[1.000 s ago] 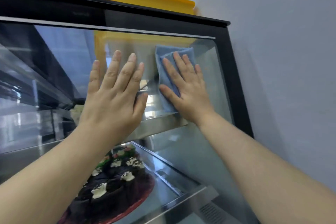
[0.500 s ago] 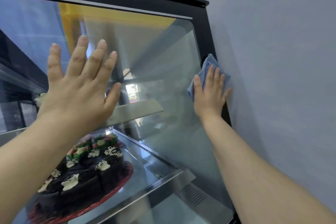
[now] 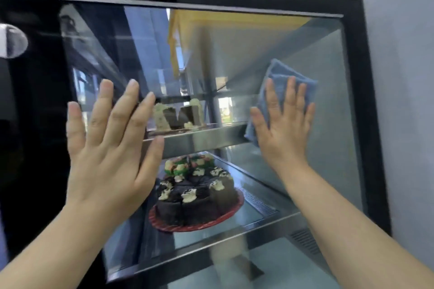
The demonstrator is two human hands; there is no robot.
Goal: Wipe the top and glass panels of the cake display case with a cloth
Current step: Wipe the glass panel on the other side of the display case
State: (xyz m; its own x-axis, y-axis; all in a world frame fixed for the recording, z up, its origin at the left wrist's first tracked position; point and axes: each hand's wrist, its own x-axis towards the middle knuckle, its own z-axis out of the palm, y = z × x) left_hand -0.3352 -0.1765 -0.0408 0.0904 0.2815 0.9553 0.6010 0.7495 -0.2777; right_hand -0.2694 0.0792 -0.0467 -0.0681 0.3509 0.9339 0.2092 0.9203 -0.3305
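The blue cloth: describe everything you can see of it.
The blue cloth is a soft folded rag, microfibre by the look, with layered edges showing along its top. It lies flat against the right part of the glass panel, a little inside the black frame. The right hand presses it to the glass with straight, spread fingers and covers its middle. Its top and left edges stick out past the hand.

Left hand point(image 3: 103, 155), right hand point(image 3: 281, 129) bare; forearms seemingly bare too.
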